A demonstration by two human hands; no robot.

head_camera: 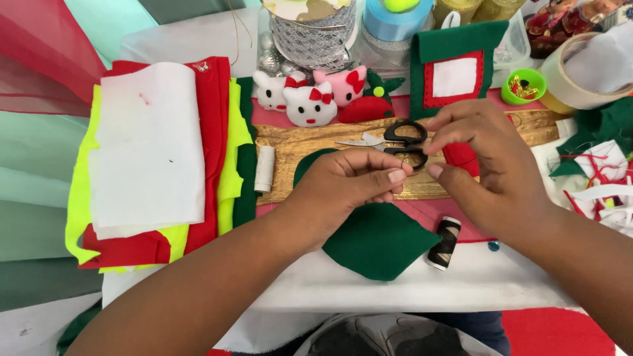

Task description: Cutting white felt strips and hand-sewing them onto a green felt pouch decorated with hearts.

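Note:
My left hand (349, 184) and my right hand (488, 171) meet fingertip to fingertip above the middle of the table. Both pinch thumb against forefinger, and anything between the fingers is too thin to make out. Just behind the fingertips, black-handled scissors (395, 142) lie shut on a gold fabric strip (310, 148). A dark green felt piece (376, 240) lies under my left wrist. A spool of black thread (445, 242) rests below my right hand, next to the felt.
A stack of white, red, yellow and green felt sheets (151, 151) lies at left. At the back are white and pink cat-face plushes (308, 99), ribbon rolls (316, 33), a green-and-red felt pocket (455, 69), a small green cup (524, 86) and tape (580, 72). Scraps (603, 165) lie at right.

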